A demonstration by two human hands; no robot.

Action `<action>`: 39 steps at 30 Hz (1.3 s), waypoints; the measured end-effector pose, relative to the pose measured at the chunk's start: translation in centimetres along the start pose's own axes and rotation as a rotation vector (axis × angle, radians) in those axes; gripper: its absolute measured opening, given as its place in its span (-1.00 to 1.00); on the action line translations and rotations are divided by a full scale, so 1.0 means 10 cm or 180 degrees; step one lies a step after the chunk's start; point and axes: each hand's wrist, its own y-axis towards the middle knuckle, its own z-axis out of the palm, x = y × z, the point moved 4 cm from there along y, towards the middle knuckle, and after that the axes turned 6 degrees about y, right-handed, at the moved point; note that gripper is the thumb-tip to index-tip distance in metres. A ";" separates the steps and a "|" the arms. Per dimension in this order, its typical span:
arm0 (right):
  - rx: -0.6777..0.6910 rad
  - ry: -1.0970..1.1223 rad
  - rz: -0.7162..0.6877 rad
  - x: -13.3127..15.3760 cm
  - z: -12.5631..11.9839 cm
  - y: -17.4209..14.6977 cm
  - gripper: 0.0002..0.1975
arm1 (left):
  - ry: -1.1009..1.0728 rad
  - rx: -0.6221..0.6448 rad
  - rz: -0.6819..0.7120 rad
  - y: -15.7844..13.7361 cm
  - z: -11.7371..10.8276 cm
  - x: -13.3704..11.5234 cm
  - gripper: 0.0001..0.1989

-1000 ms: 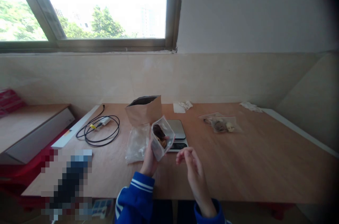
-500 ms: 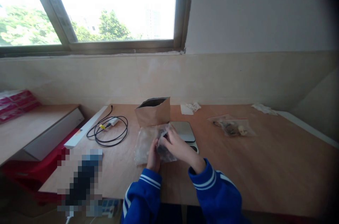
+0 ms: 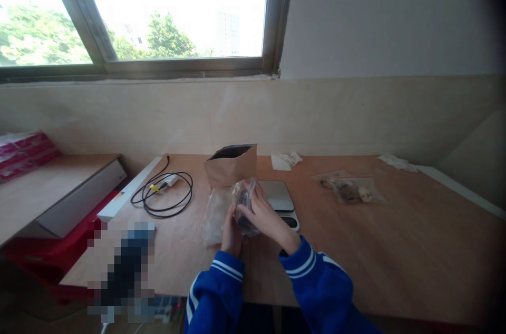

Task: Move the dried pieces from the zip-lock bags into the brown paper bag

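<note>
Both hands grip a small clear plastic bag [image 3: 244, 206] with dark contents I cannot make out. My left hand [image 3: 231, 233] is closed on its left lower side. My right hand [image 3: 264, 214] is closed on its right side. Left of the hands, a larger clear plastic bag [image 3: 215, 218] lies flat on the table, partly hidden by my left hand. Just beyond stands a brown paper pouch [image 3: 233, 166] with its top open. A kitchen scale [image 3: 281, 197] with a silver plate is behind and right of my right hand, partly covered by it.
A coiled black cable [image 3: 163, 214] with a white adapter lies on the left. Clear bags [image 3: 351, 190] with small items lie on the right. Crumpled tissue [image 3: 290, 159] is near the wall. A blurred-out patch [image 3: 126, 265] covers the table's left front edge.
The small bag has been tilted more upright between my hands, and its dark contents show more. My right hand has shifted slightly down over it. The view has moved a little.
</note>
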 end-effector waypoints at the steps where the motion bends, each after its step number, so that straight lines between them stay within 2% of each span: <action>1: 0.0030 -0.0010 -0.0025 0.00 0.03 -0.01 -0.37 | -0.0021 -0.0001 0.0037 0.00 0.00 -0.01 -0.52; 4: 0.0004 0.0008 -0.0074 0.03 0.06 -0.04 -0.38 | -0.0096 -0.0105 0.0213 0.01 -0.02 -0.03 -0.45; 7: -0.0135 -0.0009 -0.0073 0.06 0.04 -0.03 -0.53 | -0.0078 -0.0165 0.0199 0.01 -0.04 0.00 -0.44; 10: -0.0226 -0.0067 0.0047 0.06 0.01 -0.01 -0.66 | 0.0094 -0.0101 0.0178 0.01 -0.05 0.03 -0.54; 15: -0.0354 -0.0162 0.0331 0.02 -0.01 0.00 -0.68 | 0.0242 0.0031 0.0337 0.00 -0.02 0.02 -0.71; 20: -0.0406 -0.0260 0.0382 0.00 0.00 0.00 -0.78 | 0.0197 0.0058 0.0366 0.00 -0.01 0.01 -0.73; 22: -0.0394 -0.0241 0.0305 0.00 0.01 0.00 -0.76 | 0.0143 0.0064 0.0362 0.00 0.00 0.01 -0.71; 28: -0.0361 -0.0241 0.0137 -0.05 0.05 -0.01 -0.52 | 0.0068 0.0032 0.0257 0.00 -0.01 0.01 -0.66; 34: -0.0145 -0.0067 0.0141 -0.15 0.12 -0.02 -0.48 | 0.0117 -0.0120 0.0204 0.00 -0.06 0.02 -0.69; 39: -0.0332 0.0109 0.0178 -0.17 0.10 -0.01 -0.50 | 0.0254 -0.0071 0.0260 0.00 -0.07 0.03 -0.73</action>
